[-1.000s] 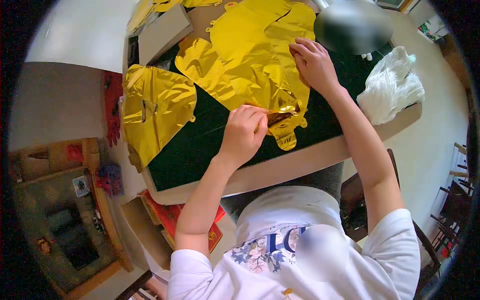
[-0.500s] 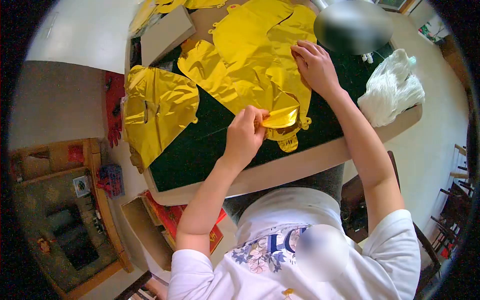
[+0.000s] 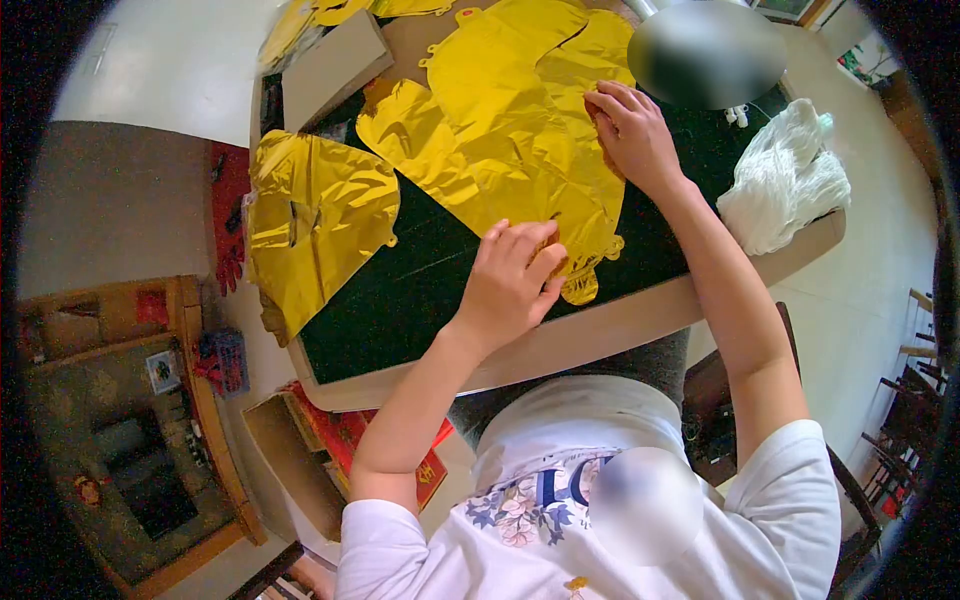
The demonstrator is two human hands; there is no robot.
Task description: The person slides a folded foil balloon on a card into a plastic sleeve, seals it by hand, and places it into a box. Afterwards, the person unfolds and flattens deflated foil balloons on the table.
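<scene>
A large flat gold foil balloon (image 3: 500,120) lies wrinkled across the dark green tabletop, its small tabs (image 3: 580,285) at the near end. My left hand (image 3: 515,275) is over this near end, fingers bent and apart, with no foil visibly pinched between them. Its fingertips hide part of the foil. At the balloon's right edge is my right hand (image 3: 635,135), thumb and fingers curled together on the foil. A second gold foil piece (image 3: 325,215) with a slit hangs over the table's left edge.
A white plastic bag (image 3: 785,180) sits on the table's right corner beside a blurred round object (image 3: 708,55). Toward the back left stand a grey box (image 3: 335,70) and more gold foil (image 3: 410,6). An open cardboard box (image 3: 290,450) is on the floor.
My left hand has let go of the lifted foil flap and moved slightly right, fingers spreading. The flap now lies flatter. My right hand stays almost where it was.
</scene>
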